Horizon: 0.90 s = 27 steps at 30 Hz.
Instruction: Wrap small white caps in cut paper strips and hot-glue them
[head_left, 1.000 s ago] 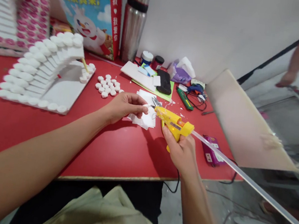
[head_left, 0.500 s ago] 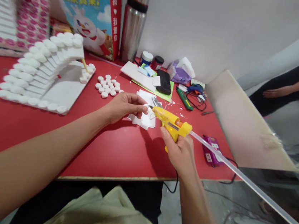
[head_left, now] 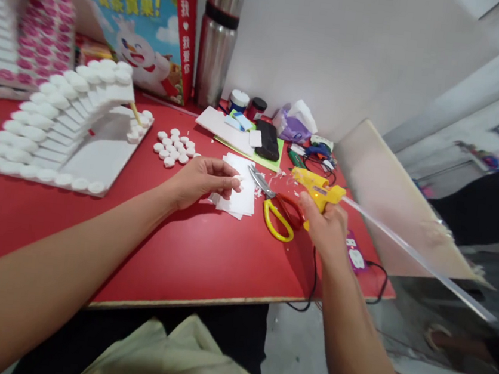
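My left hand is closed in a pinch on a small white round piece, mostly covered by the fingertips, above a stack of white paper. My right hand grips a yellow hot glue gun, its nozzle pointing left and a long clear glue stick sticking out of its back. Between the hands lies a pair of scissors with one yellow and one red handle. Left of my left hand is a cluster of white round pieces. Farther left stands a white staircase model edged with similar pieces.
A steel thermos, a printed bag, small jars and a purple tissue pack stand along the wall. A purple box with a cable sits at the right. A pale board leans along the table's right edge.
My right hand has drawn the glue gun away to the right from my left fingertips, uncovering the scissors. My left hand keeps its pinch. The view has shifted slightly.
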### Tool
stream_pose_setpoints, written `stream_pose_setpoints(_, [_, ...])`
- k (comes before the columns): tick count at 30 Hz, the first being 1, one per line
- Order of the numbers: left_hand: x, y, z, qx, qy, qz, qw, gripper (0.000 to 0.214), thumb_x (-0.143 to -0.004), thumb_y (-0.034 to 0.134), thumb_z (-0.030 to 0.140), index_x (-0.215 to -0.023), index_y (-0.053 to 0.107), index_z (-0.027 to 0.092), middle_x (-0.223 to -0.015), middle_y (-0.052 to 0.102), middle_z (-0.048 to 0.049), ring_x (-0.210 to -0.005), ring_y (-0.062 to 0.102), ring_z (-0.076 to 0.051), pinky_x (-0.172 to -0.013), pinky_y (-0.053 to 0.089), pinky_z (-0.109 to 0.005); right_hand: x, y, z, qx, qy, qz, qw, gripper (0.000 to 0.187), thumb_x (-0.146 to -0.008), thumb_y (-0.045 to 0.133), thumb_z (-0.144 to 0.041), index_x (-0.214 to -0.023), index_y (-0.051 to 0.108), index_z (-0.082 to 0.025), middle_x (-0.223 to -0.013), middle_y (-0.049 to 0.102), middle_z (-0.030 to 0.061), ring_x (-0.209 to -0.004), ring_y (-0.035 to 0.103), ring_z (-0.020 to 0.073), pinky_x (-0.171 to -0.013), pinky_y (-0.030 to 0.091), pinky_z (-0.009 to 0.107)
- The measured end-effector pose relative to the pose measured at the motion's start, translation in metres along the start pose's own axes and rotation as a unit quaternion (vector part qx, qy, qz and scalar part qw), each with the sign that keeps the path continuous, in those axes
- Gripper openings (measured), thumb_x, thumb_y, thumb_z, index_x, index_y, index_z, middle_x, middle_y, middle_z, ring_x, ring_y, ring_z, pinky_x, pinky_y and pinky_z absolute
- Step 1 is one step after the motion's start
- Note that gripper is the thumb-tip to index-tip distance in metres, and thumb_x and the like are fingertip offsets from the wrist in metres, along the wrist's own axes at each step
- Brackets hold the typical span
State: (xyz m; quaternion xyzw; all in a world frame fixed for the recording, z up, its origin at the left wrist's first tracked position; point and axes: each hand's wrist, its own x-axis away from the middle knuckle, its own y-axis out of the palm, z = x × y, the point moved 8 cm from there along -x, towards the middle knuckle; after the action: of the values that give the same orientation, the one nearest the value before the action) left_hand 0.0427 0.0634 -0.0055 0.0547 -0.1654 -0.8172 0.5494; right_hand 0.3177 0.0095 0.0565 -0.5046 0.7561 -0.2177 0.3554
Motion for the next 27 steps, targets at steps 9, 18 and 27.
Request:
stream_pose_setpoints(9, [-0.003,-0.008,-0.004,0.013,0.003,0.018,1.0,0.039,-0.062,0.098,0.037,-0.085,0.078,0.013,-0.078,0.078,-0.0071,-0.057,0.063,-0.01,-0.051,0.045,-0.021,-0.045,0.008,0.087,0.038,0.05,0.014,0.998,0.06,-0.081,0.062,-0.074,-0.075,0.073,-0.015,-0.077,0.076,0.0143,-0.077,0.07,0.0284,-0.075,0.055,0.038])
stream_pose_setpoints(18, [-0.003,-0.008,-0.001,0.018,0.008,0.028,0.999,0.045,-0.057,0.101,0.039,-0.085,0.079,0.012,-0.079,0.078,-0.0072,-0.058,0.063,-0.01,-0.06,0.051,-0.025,-0.06,0.018,0.083,0.091,0.033,0.0,0.995,0.06,-0.085,0.058,-0.07,-0.087,0.076,-0.013,-0.088,0.079,0.0167,-0.086,0.071,0.0305,-0.085,0.054,0.04])
stream_pose_setpoints(27, [-0.003,-0.008,-0.003,0.017,0.004,0.027,0.999,0.043,-0.059,0.1,0.038,-0.086,0.079,0.012,-0.081,0.079,-0.008,-0.059,0.064,-0.01,-0.061,0.052,-0.025,-0.072,0.024,0.078,0.107,0.032,0.005,0.994,0.054,-0.089,0.059,-0.064,-0.085,0.075,-0.013,-0.089,0.078,0.0182,-0.088,0.072,0.0303,-0.083,0.052,0.038])
